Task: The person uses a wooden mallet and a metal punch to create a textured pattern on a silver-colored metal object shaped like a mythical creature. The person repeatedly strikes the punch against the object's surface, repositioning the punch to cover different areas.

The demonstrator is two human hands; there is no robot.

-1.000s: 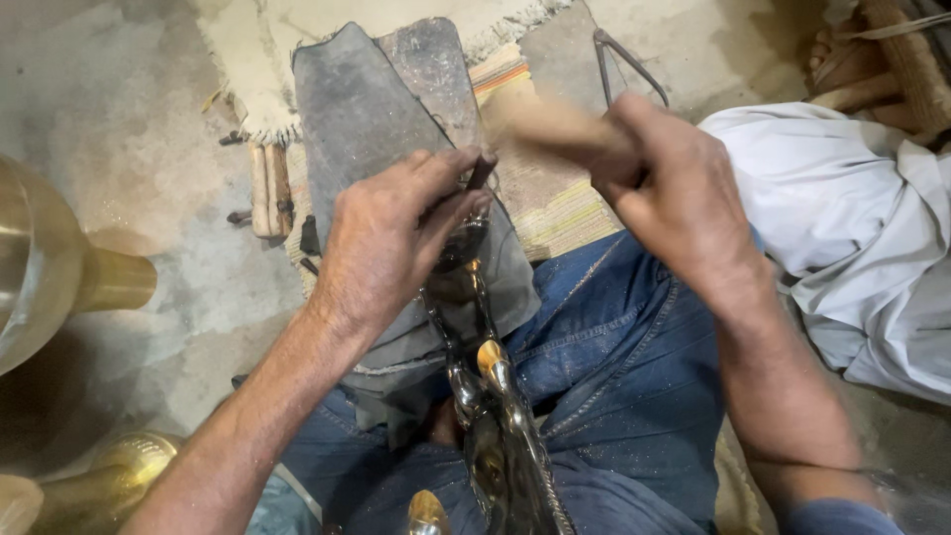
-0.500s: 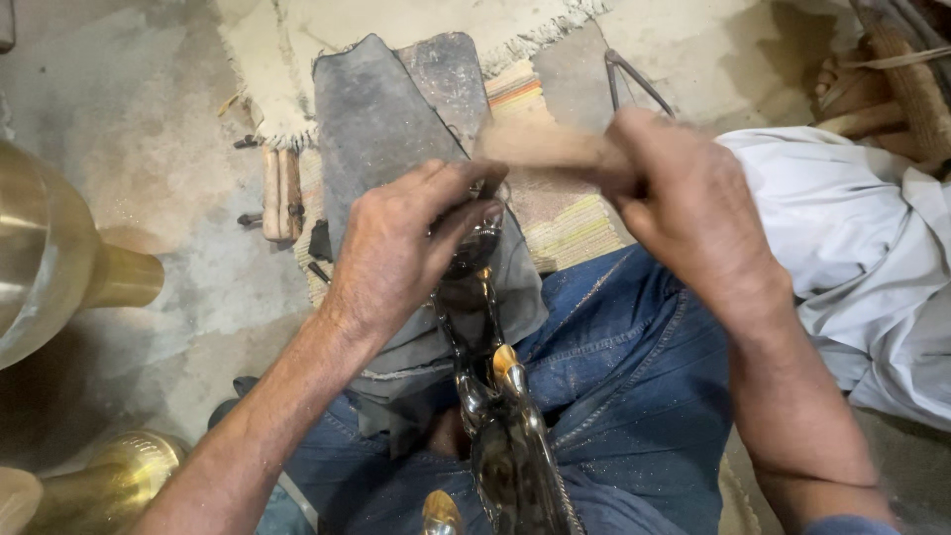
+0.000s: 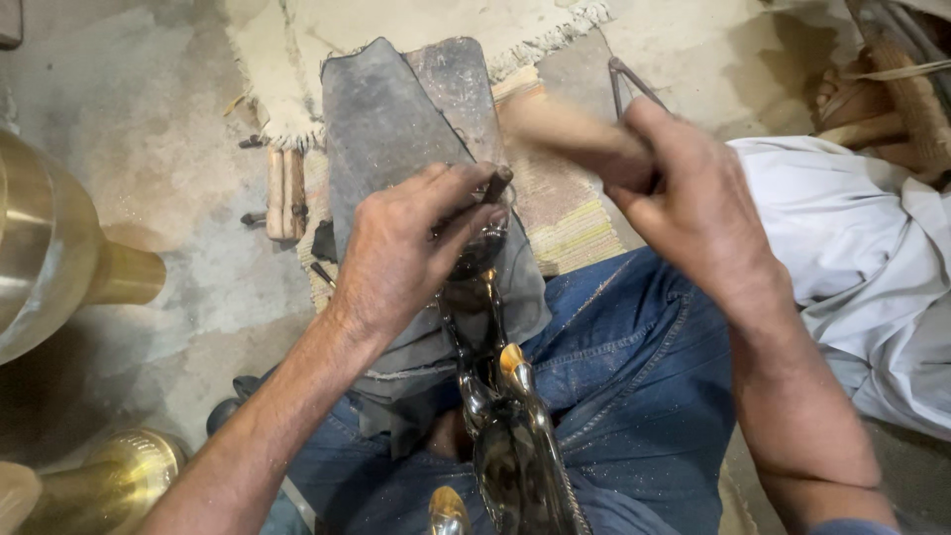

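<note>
- A person is sitting on the floor point(image 3: 149, 119), looking down at their own two hands working over their lap in blue jeans point(image 3: 634, 396).
- The left hand point(image 3: 401, 263) is closing its fingers around a small dark punch-like tool point(image 3: 492, 190), pressing its tip against a dark, shiny metal piece point(image 3: 510, 436) with brass-coloured spots, which is lying along the lap and resting on a grey pad point(image 3: 381, 129).
- The right hand point(image 3: 693, 198) is gripping, fully closed, a pale wooden mallet point(image 3: 570, 134), blurred with motion, just above and to the right of the left fingers.
- Two brass vessels point(image 3: 59, 258) are standing well apart at the left edge; white cloth point(image 3: 862, 258) is lying at the right.
- Risk, as a judgement: the mallet is swinging very near the left fingertips, so a slightly off strike could be hitting them instead of the tool.
- The metal piece is looking smooth and rounded, so it could be slipping on the pad under a blow, letting the tool skid and mar the surface.
</note>
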